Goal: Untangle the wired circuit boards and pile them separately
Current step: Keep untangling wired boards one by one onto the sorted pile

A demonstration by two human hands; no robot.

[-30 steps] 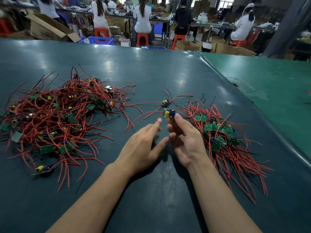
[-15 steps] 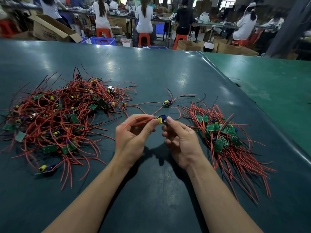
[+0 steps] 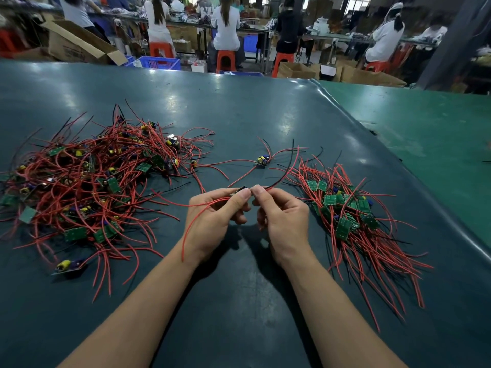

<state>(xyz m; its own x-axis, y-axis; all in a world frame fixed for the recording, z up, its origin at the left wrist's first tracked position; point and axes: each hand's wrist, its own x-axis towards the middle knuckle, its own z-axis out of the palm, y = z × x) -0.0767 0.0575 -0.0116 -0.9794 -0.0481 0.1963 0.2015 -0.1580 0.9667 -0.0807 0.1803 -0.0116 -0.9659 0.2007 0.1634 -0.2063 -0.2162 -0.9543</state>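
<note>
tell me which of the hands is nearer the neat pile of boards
Right. The right hand sits just beside the neat pile; the left hand is farther, beyond the right one.

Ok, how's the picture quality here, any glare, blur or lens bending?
Head view: overhead lights leave pale glare patches on the dark table; both hands are sharp and cast soft shadows; the seated workers behind look slightly soft; the wide lens bows the table's edges.

A dark teal table (image 3: 239,107) carried it all. Left of the hands sprawled a tangled heap (image 3: 87,181) of wired boards; right, a tidier pile (image 3: 350,216). Beyond them lay one lone board (image 3: 263,160).
</note>
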